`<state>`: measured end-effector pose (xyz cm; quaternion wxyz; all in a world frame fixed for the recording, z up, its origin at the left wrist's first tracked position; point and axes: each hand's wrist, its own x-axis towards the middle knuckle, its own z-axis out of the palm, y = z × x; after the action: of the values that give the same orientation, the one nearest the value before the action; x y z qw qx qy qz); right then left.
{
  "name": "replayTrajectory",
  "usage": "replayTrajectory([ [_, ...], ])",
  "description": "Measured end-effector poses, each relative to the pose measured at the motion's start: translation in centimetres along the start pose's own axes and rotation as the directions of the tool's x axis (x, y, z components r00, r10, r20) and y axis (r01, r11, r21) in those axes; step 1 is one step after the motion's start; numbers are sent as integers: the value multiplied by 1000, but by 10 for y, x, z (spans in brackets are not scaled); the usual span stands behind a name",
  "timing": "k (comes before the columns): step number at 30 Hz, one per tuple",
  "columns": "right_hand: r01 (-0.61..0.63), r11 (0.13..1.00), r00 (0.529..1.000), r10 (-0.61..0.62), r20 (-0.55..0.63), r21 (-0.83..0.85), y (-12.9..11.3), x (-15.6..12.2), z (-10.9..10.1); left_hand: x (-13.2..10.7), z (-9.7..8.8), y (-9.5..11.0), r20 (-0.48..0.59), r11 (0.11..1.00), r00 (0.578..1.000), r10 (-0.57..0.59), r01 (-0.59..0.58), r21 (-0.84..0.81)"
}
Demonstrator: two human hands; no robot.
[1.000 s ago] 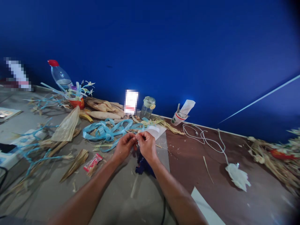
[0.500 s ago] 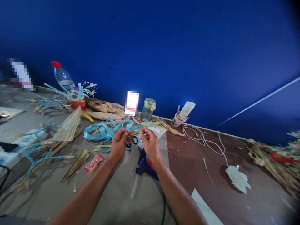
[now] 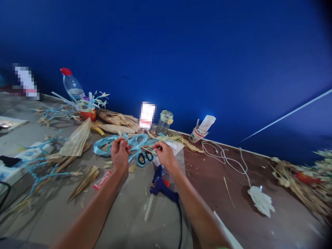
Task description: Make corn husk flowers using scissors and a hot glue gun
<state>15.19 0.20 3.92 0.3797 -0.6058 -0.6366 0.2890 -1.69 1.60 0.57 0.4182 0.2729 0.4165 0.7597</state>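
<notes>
Pale dry strip [image 3: 146, 149], past a glue gun [image 3: 161, 186] apparently parked between the forearms [image 3: 100, 200] for easy reach, is pinched by the right hand [image 3: 164, 154], likely for control, while the left hand [image 3: 120, 155] curls, on what I cannot tell, with blue ribbon [image 3: 132, 139] behind and a jar [image 3: 164, 122] beyond.

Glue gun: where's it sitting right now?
Head view, lower centre: the blue glue gun lies on the grey tabletop, just below the right hand and the black-handled scissors.
</notes>
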Motion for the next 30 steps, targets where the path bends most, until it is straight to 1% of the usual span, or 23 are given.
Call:
replayTrajectory([
  [2, 21, 997, 998, -17, 61, -74, 0, 5, 8, 1, -1, 0, -29, 999, 999, 27, -26, 26],
  [4, 90, 987, 980, -63, 190, -135, -3, 9, 15, 3, -1, 0, -39, 998, 998, 41, -39, 42],
  [6, 175, 961, 939, -99, 330, -212, -9, 11, 25, 4, -2, -1, -46, 998, 998, 47, -45, 42],
  [7, 216, 943, 918, -108, 381, -255, -11, 12, 30, 5, -2, -1, -52, 998, 997, 48, -46, 36],
  [10, 343, 870, 862, -141, 488, -353, -18, 14, 46, 6, -3, -1, -66, 999, 997, 39, -39, -9],
  [12, 426, 814, 816, -158, 556, -394, -21, 15, 55, 5, -3, 0, -52, 998, 998, 20, -24, -60],
  [14, 465, 773, 791, -144, 595, -432, -22, 15, 60, 3, -2, 3, -24, 993, 1000, -9, 6, -118],
  [16, 472, 758, 791, -139, 595, -450, -22, 17, 60, 1, -1, 5, 1, 983, 999, -43, 42, -176],
  [18, 479, 774, 796, -182, 578, -415, -21, 20, 56, 0, 0, 8, 26, 969, 996, -84, 88, -231],
  [20, 460, 828, 815, -250, 523, -320, -17, 25, 51, 1, 0, 13, 85, 946, 986, -144, 163, -280],
  [21, 430, 865, 835, -272, 479, -258, -16, 27, 49, 2, 0, 16, 132, 930, 974, -181, 214, -299],
  [22, 386, 902, 860, -276, 429, -194, -14, 29, 48, 4, -1, 19, 212, 907, 950, -228, 286, -309],
  [24, 283, 956, 904, -239, 354, -80, -11, 32, 50, 7, -3, 28, 318, 866, 912, -259, 365, -343],
  [25, 231, 973, 910, -209, 357, -19, -11, 32, 51, 9, -4, 33, 379, 840, 886, -267, 407, -358],
  [26, 178, 983, 901, -183, 393, 50, -12, 32, 53, 10, -6, 37, 435, 812, 858, -273, 448, -374],
  [27, 129, 984, 872, -173, 457, 125, -13, 31, 56, 11, -8, 41, 477, 786, 833, -281, 485, -384],
  [29, 52, 963, 771, -208, 601, 266, -18, 29, 60, 12, -12, 45, 538, 736, 792, -290, 544, -404],
  [30, 33, 949, 723, -239, 648, 314, -21, 28, 62, 13, -14, 46, 557, 715, 776, -296, 567, -409],
])
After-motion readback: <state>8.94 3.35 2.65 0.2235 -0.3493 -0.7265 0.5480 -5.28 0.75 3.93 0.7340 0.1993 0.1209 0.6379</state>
